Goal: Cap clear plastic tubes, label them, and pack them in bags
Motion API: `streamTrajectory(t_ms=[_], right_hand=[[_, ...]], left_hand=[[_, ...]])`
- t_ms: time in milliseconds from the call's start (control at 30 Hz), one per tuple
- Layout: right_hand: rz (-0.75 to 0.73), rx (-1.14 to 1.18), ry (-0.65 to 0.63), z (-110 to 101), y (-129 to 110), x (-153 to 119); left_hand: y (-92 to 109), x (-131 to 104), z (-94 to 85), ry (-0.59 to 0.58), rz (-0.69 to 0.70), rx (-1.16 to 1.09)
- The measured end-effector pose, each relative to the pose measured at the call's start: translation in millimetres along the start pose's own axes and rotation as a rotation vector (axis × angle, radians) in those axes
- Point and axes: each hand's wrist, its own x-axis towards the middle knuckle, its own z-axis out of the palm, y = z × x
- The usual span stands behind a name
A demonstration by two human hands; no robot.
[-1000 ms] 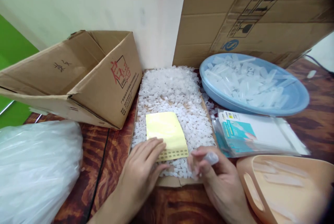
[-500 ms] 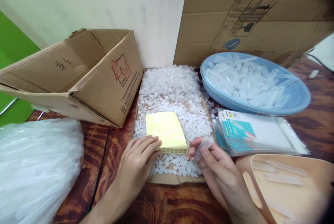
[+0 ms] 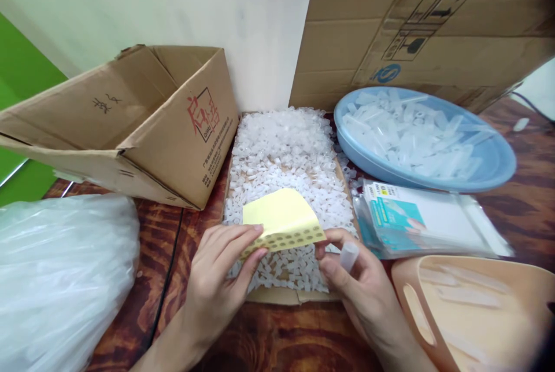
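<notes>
My left hand (image 3: 221,268) pinches the lower left edge of a yellow sticker sheet (image 3: 280,213), thumb below and fingers on top. Rows of small dark oval stickers run along its near edge, and the sheet curves upward. My right hand (image 3: 364,285) is closed around a short translucent plastic tube (image 3: 349,256), its open end pointing up. The right fingertips are at the sheet's right corner; whether they grip it I cannot tell. Beneath the sheet, many small clear and white plastic pieces (image 3: 281,135) cover a shallow cardboard tray (image 3: 299,297).
At the left stand an open cardboard box (image 3: 173,146) and a plastic bag (image 3: 65,279). To the right are a blue basin (image 3: 494,169) of translucent tubes, packaged sheets (image 3: 451,221) and a peach bin (image 3: 403,271) with several strips. A large carton (image 3: 347,30) stands behind.
The sheet's near edge has lifted and tilted toward me, showing more of the sticker rows. The tube in my right hand has turned more upright, and the left fingers have shifted slightly.
</notes>
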Motion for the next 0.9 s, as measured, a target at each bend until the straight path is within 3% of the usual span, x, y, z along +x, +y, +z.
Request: streamTrajectory(t_ms=[100,200,400,533,900], right_hand=[[0.041,0.042,-0.084,4.9,1.7,-3.0],[0.053,0.087,-0.143,11.9,6.7,-5.5],[0.146,0.156,-0.01,30.6,10.1,-10.1],[0.141,0.155,-0.026,30.1,12.4,-10.3],[0.016,-0.117,-0.071,29.3,9.3,-11.4]], left_hand=[[2.2,-0.2,-0.8,-0.015,0.041,-0.006],[5.1,-0.4,0.5,-0.102,0.08,-0.03],[11.0,-1.8,4.6,-0.228,0.111,-0.072],[13.1,-1.4,4.6,-0.202,0.091,-0.094],[18.9,0.4,4.4,-0.144,-0.006,-0.266]])
